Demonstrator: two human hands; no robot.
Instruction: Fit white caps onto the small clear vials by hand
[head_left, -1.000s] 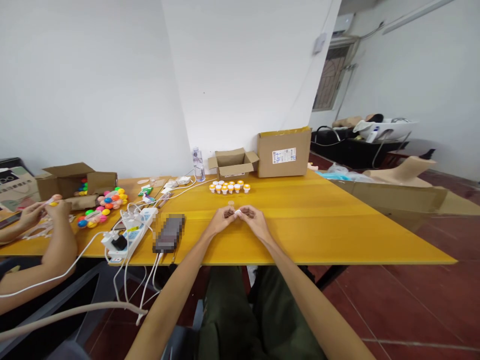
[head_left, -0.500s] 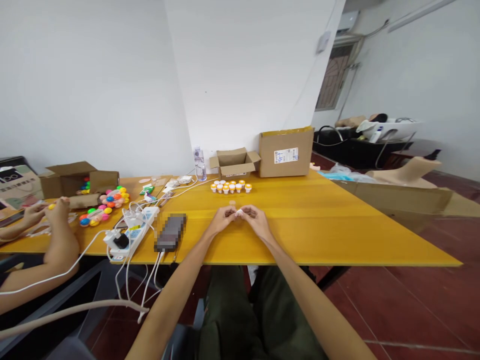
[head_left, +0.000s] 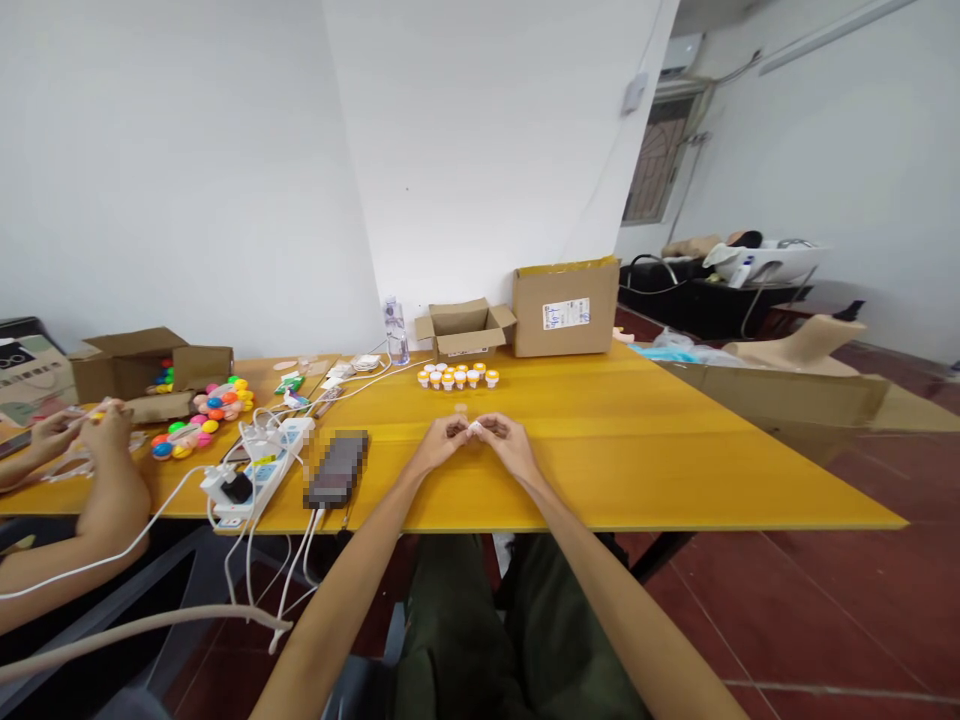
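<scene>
My left hand point(head_left: 445, 441) and my right hand point(head_left: 505, 441) meet above the yellow wooden table point(head_left: 637, 450), fingertips pinched together. Between them is a small white piece point(head_left: 474, 429) with faint pinkish marks; most of it is hidden by the fingers, so its kind cannot be made out. Just beyond my hands a small pale round disc point(head_left: 460, 408) shows on the tabletop. Farther back stands a cluster of several small white pieces with orange-rimmed tops point(head_left: 460, 377), set close together in rows.
Behind the cluster are an open carton point(head_left: 466, 333) and a taped box point(head_left: 566, 310), beside a clear bottle point(head_left: 396, 332). To my left lie a phone-like dark device point(head_left: 337, 468) and a power strip point(head_left: 266, 470) with cables. A co-worker's hands point(head_left: 105, 428) work near colourful balls point(head_left: 225, 398).
My hands stay together on the small white piece, barely moving. The whole view has shifted slightly. At the left, the co-worker's hands have changed position and now hold a pale strip.
</scene>
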